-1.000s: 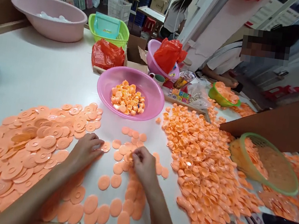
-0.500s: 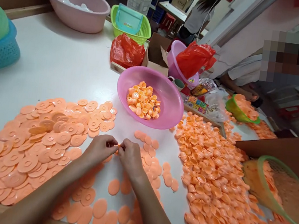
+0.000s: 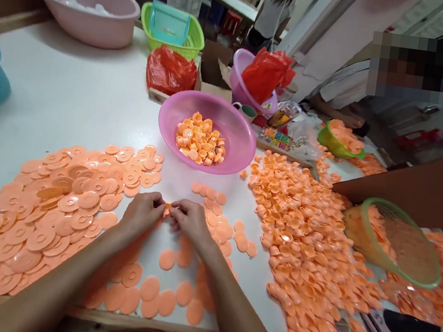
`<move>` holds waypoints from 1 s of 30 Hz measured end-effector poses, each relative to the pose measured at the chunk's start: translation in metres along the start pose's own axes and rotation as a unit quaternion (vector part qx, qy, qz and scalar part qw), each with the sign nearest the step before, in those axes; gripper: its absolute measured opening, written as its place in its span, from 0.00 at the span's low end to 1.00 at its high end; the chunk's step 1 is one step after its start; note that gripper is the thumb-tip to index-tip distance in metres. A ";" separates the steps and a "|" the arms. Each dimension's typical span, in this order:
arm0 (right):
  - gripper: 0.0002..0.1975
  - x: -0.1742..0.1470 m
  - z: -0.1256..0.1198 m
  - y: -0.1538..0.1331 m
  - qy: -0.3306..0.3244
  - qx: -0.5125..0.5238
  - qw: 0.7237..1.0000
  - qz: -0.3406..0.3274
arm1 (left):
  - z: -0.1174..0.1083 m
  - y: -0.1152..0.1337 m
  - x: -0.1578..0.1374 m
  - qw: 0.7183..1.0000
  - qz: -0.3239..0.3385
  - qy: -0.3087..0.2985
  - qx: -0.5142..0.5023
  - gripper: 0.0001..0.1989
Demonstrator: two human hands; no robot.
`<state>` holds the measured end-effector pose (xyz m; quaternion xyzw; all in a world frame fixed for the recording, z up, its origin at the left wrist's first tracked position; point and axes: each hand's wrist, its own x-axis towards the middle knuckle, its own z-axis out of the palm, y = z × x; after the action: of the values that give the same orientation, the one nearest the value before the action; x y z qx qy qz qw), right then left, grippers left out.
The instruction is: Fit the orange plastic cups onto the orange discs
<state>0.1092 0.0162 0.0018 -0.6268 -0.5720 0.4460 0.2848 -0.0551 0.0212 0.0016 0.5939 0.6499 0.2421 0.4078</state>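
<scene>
Drew the right hand point(image 3: 190, 220) leftward since the frame a second earlier, away from the small discs point(image 3: 220, 230) and up to the left hand point(image 3: 142, 211). Worked over the white surface point(image 3: 76, 92), with a broad heap of ringed discs point(image 3: 43, 238) at left and a heap of cups point(image 3: 297, 241) at right. Had the bowl point(image 3: 238, 135) beyond both hands and slightly to the right, nearer the right hand, with a cluster of orange parts point(image 3: 200, 141) on its bottom. Held each grip narrow, pinched on one small orange piece point(image 3: 167, 209) from either side. Had that piece midway between the hands: just right of the left grip, just left of the right one, with neither hand clearly nearer. Could make out no long axis, for its smallness and the covering hands.
</scene>
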 end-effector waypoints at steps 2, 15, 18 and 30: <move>0.13 -0.014 -0.037 0.019 0.071 0.064 0.995 0.020 | -0.013 0.020 0.000 0.999 0.017 0.040 -0.025 0.09; 0.18 -0.112 -0.161 0.138 0.376 -0.129 0.911 0.108 | -0.071 0.099 0.067 0.974 0.174 0.133 0.050 0.16; 0.20 -0.104 -0.172 0.142 0.404 -0.151 0.895 0.111 | -0.065 0.023 0.021 0.987 0.100 0.028 0.124 0.12; 0.19 -0.069 -0.162 0.117 0.298 -0.312 0.897 0.100 | -0.009 -0.047 -0.033 0.984 0.161 0.020 0.071 0.14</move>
<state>0.3104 -0.0476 -0.0124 -0.8410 -0.5043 0.0633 0.1852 -0.0907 -0.0178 -0.0228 0.7132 0.5696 0.2697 0.3069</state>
